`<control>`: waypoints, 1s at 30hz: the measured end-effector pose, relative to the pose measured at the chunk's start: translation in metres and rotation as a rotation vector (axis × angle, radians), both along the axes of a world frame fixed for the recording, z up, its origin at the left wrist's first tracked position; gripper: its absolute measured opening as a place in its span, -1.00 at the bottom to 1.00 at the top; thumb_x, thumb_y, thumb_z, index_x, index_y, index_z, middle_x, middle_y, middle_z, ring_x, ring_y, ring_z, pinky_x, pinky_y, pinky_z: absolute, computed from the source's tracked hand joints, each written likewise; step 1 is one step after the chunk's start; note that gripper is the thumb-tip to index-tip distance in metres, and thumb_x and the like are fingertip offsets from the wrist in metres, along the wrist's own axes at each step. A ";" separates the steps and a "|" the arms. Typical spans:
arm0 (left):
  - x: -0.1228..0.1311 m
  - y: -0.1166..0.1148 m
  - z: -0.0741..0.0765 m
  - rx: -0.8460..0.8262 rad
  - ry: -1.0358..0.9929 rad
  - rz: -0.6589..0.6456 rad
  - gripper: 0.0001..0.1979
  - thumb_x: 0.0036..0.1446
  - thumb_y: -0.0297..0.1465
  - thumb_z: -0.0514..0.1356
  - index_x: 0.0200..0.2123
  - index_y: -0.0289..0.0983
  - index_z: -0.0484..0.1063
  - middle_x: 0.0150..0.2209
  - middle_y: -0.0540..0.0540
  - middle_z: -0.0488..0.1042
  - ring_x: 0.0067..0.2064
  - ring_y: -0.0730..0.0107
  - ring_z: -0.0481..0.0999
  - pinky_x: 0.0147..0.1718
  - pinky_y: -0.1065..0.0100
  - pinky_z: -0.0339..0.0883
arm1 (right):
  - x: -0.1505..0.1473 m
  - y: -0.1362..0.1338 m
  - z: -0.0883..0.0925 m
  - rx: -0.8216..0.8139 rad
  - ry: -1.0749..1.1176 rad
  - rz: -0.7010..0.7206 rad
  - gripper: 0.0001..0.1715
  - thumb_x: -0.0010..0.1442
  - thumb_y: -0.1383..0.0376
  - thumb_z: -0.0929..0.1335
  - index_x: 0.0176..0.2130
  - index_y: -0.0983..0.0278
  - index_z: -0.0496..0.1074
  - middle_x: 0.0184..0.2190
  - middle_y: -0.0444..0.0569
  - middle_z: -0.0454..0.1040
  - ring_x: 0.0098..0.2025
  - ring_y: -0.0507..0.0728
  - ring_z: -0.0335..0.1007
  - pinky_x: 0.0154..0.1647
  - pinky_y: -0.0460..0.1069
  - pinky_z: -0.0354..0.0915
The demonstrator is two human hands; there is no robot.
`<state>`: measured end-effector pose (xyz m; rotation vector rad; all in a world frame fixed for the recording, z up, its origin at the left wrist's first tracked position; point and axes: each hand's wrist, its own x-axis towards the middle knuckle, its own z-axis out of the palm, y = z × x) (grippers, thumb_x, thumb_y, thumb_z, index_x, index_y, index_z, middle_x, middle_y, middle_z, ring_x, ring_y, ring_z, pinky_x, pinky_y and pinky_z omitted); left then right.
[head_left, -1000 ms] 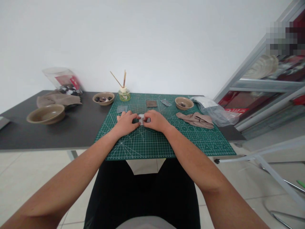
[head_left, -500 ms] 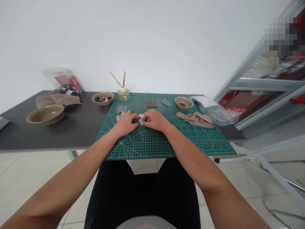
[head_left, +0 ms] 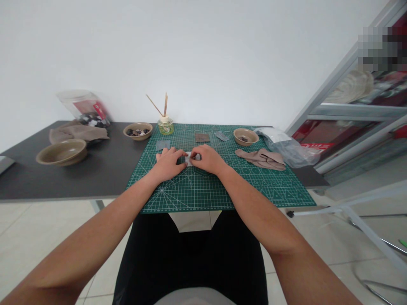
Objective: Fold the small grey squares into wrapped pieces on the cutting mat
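Note:
A small, flat whitish piece (head_left: 187,159) lies on the green cutting mat (head_left: 178,192) between my two hands. My left hand (head_left: 169,164) holds its left edge between thumb and forefinger, with the other fingers resting on the mat. Thumb and fingertips of my right hand (head_left: 206,158) are closed together over the right part of the piece and cover it. Whether they pinch the piece or something small on it, I cannot tell. Behind the hands lie a brown square (head_left: 202,137), a clear plastic packet (head_left: 221,136) and a greyish square sheet (head_left: 163,145).
At the back left stand a bowl of dark and pale stones (head_left: 137,132) and a reed diffuser (head_left: 165,126). Further left are a larger bowl (head_left: 62,153), a cloth (head_left: 76,132) and a clear jar (head_left: 81,106). To the right are a small bowl (head_left: 246,137), a cloth (head_left: 262,159) and a plastic bag (head_left: 288,146).
My right fingertips have shifted slightly left, over the whitish piece, and now cover more of it. My left hand has stayed in nearly the same place.

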<state>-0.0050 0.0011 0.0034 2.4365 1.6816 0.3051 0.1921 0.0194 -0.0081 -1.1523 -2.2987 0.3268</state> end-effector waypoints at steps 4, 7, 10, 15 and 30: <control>-0.001 0.000 0.001 0.003 -0.011 -0.043 -0.53 0.29 -0.09 0.01 0.21 0.05 0.37 -0.10 -0.16 0.38 -0.01 -0.03 0.29 -0.03 0.00 0.14 | 0.004 0.001 0.000 -0.019 0.050 -0.087 -0.79 0.19 0.25 0.40 -0.17 0.29 0.50 -0.20 0.00 0.53 -0.12 0.16 0.34 0.01 0.04 0.19; -0.001 0.000 0.000 0.008 0.013 -0.072 -0.55 0.32 -0.12 -0.02 0.22 0.10 0.37 -0.09 -0.16 0.37 -0.02 -0.01 0.29 -0.04 0.01 0.13 | 0.006 0.001 -0.001 -0.020 -0.038 -0.157 -0.67 0.17 0.23 0.41 -0.09 0.34 0.50 -0.11 0.09 0.49 -0.02 0.22 0.30 0.08 0.09 0.19; -0.001 0.001 -0.002 0.026 0.008 -0.078 -0.59 0.31 -0.14 0.01 0.15 0.06 0.45 -0.11 -0.16 0.37 -0.04 0.00 0.28 -0.06 0.02 0.13 | 0.007 0.000 -0.003 -0.024 -0.126 -0.140 -0.58 0.15 0.19 0.42 -0.04 0.35 0.51 -0.05 0.12 0.44 0.02 0.25 0.27 0.13 0.12 0.18; -0.001 0.002 -0.006 0.064 -0.023 -0.104 -0.62 0.26 -0.10 0.10 0.07 -0.01 0.50 -0.15 -0.16 0.39 -0.08 0.02 0.30 -0.11 0.08 0.13 | 0.006 0.001 -0.006 -0.020 -0.158 -0.129 -0.42 0.13 0.07 0.44 0.06 0.33 0.50 -0.01 0.13 0.41 0.05 0.27 0.27 0.15 0.15 0.20; -0.009 -0.002 0.000 0.103 -0.691 -0.064 -0.79 0.09 -0.27 0.25 -0.22 -0.24 0.49 -0.39 0.02 0.48 -0.36 0.39 0.43 -0.30 0.35 0.31 | 0.004 0.007 0.004 -0.166 0.479 -0.132 -0.83 0.08 0.23 0.40 -0.30 0.26 0.42 -0.44 -0.21 0.42 -0.43 0.02 0.25 -0.33 -0.06 0.15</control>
